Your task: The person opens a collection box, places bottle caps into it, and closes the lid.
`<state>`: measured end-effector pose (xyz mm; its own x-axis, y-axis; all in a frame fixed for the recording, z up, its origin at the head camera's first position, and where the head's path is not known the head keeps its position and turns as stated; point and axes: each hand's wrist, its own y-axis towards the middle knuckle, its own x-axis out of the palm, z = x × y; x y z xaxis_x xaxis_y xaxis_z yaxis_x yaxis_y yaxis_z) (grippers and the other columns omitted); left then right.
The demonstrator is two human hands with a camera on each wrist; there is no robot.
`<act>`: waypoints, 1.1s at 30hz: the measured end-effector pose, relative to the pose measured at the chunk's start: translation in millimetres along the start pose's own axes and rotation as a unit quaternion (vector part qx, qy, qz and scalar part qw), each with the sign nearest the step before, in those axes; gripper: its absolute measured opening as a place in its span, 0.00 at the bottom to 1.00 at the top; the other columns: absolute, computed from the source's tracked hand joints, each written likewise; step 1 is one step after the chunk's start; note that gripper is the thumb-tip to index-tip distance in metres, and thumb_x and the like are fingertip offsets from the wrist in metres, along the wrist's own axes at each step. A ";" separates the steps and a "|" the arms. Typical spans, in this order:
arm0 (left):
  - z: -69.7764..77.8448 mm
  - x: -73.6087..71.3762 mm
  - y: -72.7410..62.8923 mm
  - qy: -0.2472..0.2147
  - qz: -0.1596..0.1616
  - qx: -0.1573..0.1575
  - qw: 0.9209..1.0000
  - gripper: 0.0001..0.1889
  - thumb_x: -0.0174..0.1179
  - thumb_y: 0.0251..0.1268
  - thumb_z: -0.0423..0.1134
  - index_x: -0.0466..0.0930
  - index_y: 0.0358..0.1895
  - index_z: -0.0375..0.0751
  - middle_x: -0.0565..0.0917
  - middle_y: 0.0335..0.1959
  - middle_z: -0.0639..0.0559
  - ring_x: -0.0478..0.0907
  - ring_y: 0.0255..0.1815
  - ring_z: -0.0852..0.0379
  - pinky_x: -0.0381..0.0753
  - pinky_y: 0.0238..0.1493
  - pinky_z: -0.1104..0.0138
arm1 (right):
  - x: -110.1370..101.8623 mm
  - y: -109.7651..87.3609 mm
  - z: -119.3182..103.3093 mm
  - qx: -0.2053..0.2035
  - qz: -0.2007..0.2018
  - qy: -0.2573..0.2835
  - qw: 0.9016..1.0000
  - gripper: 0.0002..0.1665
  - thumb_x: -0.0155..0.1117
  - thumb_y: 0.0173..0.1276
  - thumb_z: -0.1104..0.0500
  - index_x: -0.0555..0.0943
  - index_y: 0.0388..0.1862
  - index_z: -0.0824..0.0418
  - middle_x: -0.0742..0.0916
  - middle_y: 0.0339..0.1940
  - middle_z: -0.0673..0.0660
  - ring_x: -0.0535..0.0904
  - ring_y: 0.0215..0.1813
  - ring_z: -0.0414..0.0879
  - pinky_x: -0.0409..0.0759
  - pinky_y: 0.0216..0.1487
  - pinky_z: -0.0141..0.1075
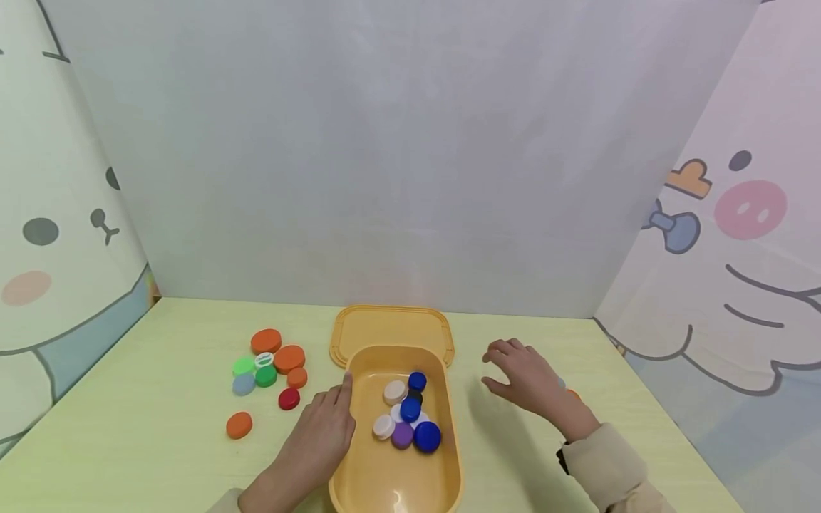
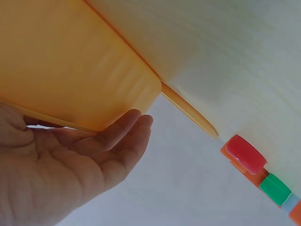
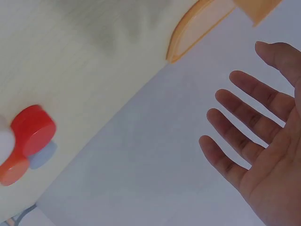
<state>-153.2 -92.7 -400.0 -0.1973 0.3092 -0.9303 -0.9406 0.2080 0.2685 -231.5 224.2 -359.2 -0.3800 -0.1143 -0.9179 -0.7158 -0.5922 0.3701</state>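
A yellow-orange plastic box (image 1: 452,456) holds several bottle caps: blue caps (image 1: 427,437), white caps (image 1: 383,427), a purple cap (image 1: 402,435) and a black one partly covered. My left hand (image 1: 323,431) grips the box's left rim. In the left wrist view its fingers (image 2: 127,136) lie along the outer wall; the thumb is hidden. To the right of the box, my right hand (image 1: 527,377) is raised above the table with fingers spread and nothing in them. Behind it, mostly hidden in the head view, are more caps, including a red cap (image 3: 40,129).
The box's flat lid (image 1: 391,324) lies behind it. Left of the box, orange caps (image 1: 289,359), green caps (image 1: 266,375), a pale blue cap (image 1: 244,384) and a dark red cap (image 1: 289,398) are scattered. A grey cloth wall (image 1: 385,157) stands at the table's back.
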 end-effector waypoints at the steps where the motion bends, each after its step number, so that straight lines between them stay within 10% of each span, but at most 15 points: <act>1: 0.0 -0.1 0.0 0.001 0.000 0.000 1.000 0.28 0.49 0.62 0.37 0.61 0.65 0.30 0.76 0.52 0.41 0.73 0.50 0.45 0.74 0.52 0.55 | 0.7 -3.7 4.8 0.008 -0.001 0.002 1.000 0.15 0.70 0.50 0.52 0.80 0.35 0.56 0.81 0.39 0.51 0.75 0.41 0.47 0.72 0.31 0.37; 17: 0.1 -0.3 0.1 0.002 0.005 -0.001 1.000 0.27 0.49 0.62 0.37 0.62 0.64 0.30 0.76 0.51 0.41 0.74 0.49 0.45 0.75 0.51 0.56 | 10.7 -57.9 61.0 0.138 -0.080 0.022 0.987 0.14 0.70 0.48 0.55 0.81 0.33 0.59 0.81 0.38 0.52 0.74 0.39 0.51 0.74 0.33 0.46; 33: 1.6 -0.9 -0.2 -0.007 -0.014 -0.011 1.000 0.28 0.49 0.62 0.38 0.60 0.65 0.31 0.76 0.53 0.42 0.73 0.51 0.45 0.73 0.53 0.55 | 21.1 -77.6 76.7 0.164 -0.118 0.030 0.979 0.17 0.75 0.42 0.52 0.80 0.31 0.56 0.81 0.36 0.53 0.72 0.37 0.50 0.75 0.31 0.45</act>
<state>-152.4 -91.6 -398.8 -0.1666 0.3168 -0.9337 -0.9515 0.1968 0.2366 -228.9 328.9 -396.3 -0.1538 -0.0568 -0.9865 -0.9328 -0.3210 0.1639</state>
